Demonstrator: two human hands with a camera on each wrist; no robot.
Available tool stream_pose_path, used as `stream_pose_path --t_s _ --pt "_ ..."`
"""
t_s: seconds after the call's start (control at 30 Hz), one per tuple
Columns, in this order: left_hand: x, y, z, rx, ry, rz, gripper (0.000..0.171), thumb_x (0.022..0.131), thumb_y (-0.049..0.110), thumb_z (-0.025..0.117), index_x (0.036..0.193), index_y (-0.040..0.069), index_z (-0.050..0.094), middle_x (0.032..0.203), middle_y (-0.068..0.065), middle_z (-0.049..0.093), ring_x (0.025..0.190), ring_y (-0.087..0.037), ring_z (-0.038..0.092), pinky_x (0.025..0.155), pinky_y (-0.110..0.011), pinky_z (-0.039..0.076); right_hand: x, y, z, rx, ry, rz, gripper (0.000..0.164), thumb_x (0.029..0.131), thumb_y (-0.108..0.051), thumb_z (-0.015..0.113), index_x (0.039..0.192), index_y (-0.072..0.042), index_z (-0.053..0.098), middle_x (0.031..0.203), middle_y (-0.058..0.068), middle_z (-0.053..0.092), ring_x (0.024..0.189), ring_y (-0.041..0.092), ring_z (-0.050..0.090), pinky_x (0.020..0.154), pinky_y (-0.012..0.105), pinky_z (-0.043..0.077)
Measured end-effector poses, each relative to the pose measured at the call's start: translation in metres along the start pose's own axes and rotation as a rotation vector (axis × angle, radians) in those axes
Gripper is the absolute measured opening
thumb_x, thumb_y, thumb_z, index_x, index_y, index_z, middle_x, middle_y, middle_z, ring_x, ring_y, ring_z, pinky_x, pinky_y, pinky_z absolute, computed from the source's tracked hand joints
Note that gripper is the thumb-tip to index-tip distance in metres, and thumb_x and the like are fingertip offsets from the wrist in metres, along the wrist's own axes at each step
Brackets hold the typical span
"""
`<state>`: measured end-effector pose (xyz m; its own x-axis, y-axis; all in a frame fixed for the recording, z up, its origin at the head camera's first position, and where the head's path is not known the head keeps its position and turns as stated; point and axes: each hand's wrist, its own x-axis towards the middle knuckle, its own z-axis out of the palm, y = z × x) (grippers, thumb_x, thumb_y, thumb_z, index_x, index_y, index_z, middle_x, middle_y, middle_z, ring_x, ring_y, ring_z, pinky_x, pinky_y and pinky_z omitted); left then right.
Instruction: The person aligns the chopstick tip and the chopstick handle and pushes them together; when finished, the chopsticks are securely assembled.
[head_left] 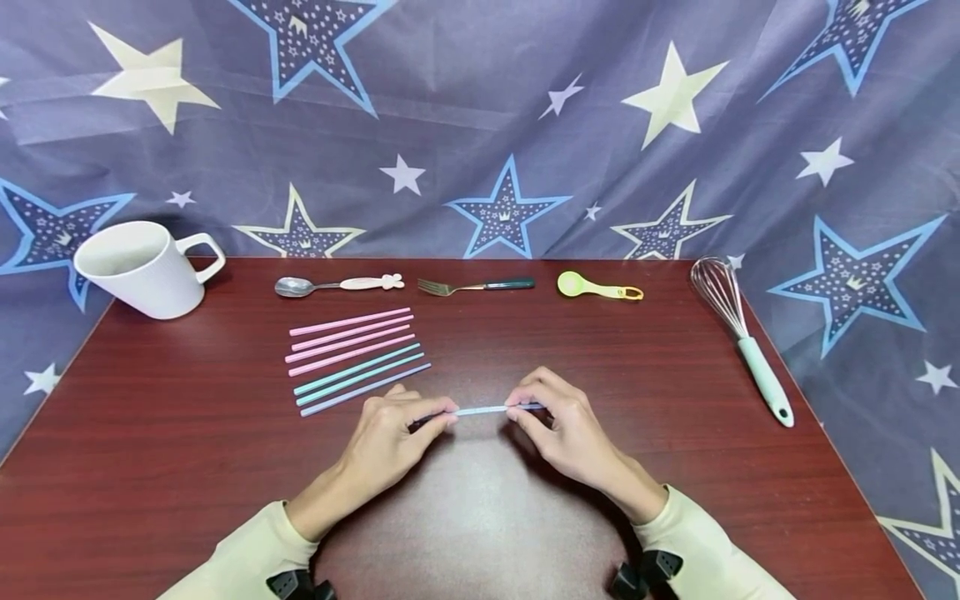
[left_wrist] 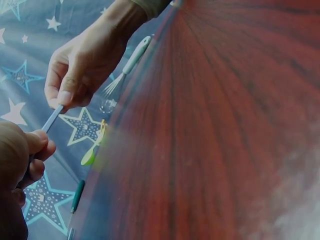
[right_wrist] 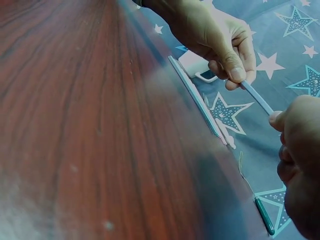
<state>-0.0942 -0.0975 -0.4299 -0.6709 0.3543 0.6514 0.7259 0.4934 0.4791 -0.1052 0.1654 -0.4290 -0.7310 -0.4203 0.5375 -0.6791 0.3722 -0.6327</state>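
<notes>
A light blue drinking straw (head_left: 481, 410) stretches between both hands above the table in the head view. My left hand (head_left: 388, 432) pinches its left part between thumb and fingertips. On the other side, my right hand (head_left: 572, 429) pinches it the same way, and a short end pokes out past those fingers. The middle length of the straw (left_wrist: 51, 119) shows straight in both wrist views. Just beyond my left hand lies a row of straws: several pink straws (head_left: 351, 339), two teal straws (head_left: 360, 373) and one blue straw (head_left: 366, 390).
Along the table's back edge lie a spoon (head_left: 296, 287) with a pale handle, a fork (head_left: 442, 288) with a dark green handle and a yellow-green measuring spoon (head_left: 573, 284). A white mug (head_left: 142, 275) stands at the back left. Toward the right edge lies a whisk (head_left: 763, 375).
</notes>
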Motion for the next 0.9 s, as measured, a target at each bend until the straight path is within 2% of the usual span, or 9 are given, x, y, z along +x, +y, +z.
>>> stream_pose_path --t_s 0.23,0.33,0.47,0.6,0.77,0.87,0.9 --pt "0.000 0.002 -0.010 0.021 0.010 0.017 0.017 0.078 0.011 0.087 0.093 0.018 0.081 0.081 0.010 0.078 0.061 0.000 0.049 0.059 -0.016 0.036 0.005 0.001 -0.002 0.044 -0.027 -0.025 0.018 0.085 0.000 0.081 0.095 -0.013 0.074 0.093 -0.003 0.067 0.082 0.007 0.063 0.069 0.020 0.052" --pt "-0.003 0.002 -0.015 0.044 0.020 0.004 0.019 0.077 0.010 0.088 0.093 0.018 0.081 0.081 0.009 0.078 0.060 0.001 0.049 0.059 -0.016 0.038 0.005 0.005 -0.007 0.066 -0.035 0.017 0.016 0.087 -0.001 0.080 0.096 -0.014 0.075 0.093 -0.004 0.067 0.081 0.006 0.061 0.069 0.017 0.049" --pt "-0.008 0.000 -0.025 0.065 0.051 -0.057 0.021 0.075 0.007 0.089 0.092 0.018 0.082 0.078 0.010 0.077 0.058 0.002 0.043 0.057 -0.014 0.035 0.006 0.010 -0.011 0.094 -0.013 0.068 0.013 0.089 -0.002 0.079 0.095 -0.013 0.076 0.091 -0.004 0.067 0.077 0.005 0.056 0.064 0.017 0.044" --pt "-0.014 -0.001 -0.035 0.081 0.042 -0.113 0.022 0.077 0.008 0.089 0.092 0.021 0.081 0.077 0.013 0.075 0.060 0.002 0.037 0.056 -0.012 0.032 0.011 0.014 -0.008 0.094 -0.007 0.070 0.008 0.089 -0.006 0.080 0.093 -0.011 0.076 0.089 -0.004 0.066 0.077 0.006 0.056 0.065 0.018 0.044" --pt "-0.025 -0.004 -0.051 0.151 0.043 -0.191 0.021 0.075 0.014 0.091 0.089 0.026 0.081 0.074 0.017 0.074 0.060 0.002 0.037 0.055 -0.013 0.031 0.021 0.018 0.004 0.084 -0.022 0.064 0.008 0.089 -0.007 0.080 0.091 -0.013 0.075 0.086 -0.004 0.067 0.076 0.006 0.060 0.068 0.019 0.048" --pt "-0.033 -0.009 -0.065 0.190 0.048 -0.240 0.023 0.074 0.012 0.092 0.090 0.025 0.082 0.079 0.015 0.077 0.061 0.004 0.044 0.057 -0.012 0.036 0.028 0.020 0.014 0.078 -0.034 0.061 0.005 0.090 -0.007 0.079 0.091 -0.010 0.076 0.085 -0.003 0.067 0.073 0.005 0.061 0.069 0.020 0.051" --pt "-0.036 -0.011 -0.070 0.201 0.044 -0.258 0.023 0.074 0.011 0.092 0.091 0.025 0.082 0.081 0.014 0.078 0.060 0.004 0.042 0.058 -0.013 0.036 0.031 0.020 0.018 0.073 -0.044 0.061 0.004 0.091 -0.007 0.078 0.092 -0.010 0.076 0.085 -0.003 0.067 0.073 0.005 0.061 0.069 0.021 0.051"
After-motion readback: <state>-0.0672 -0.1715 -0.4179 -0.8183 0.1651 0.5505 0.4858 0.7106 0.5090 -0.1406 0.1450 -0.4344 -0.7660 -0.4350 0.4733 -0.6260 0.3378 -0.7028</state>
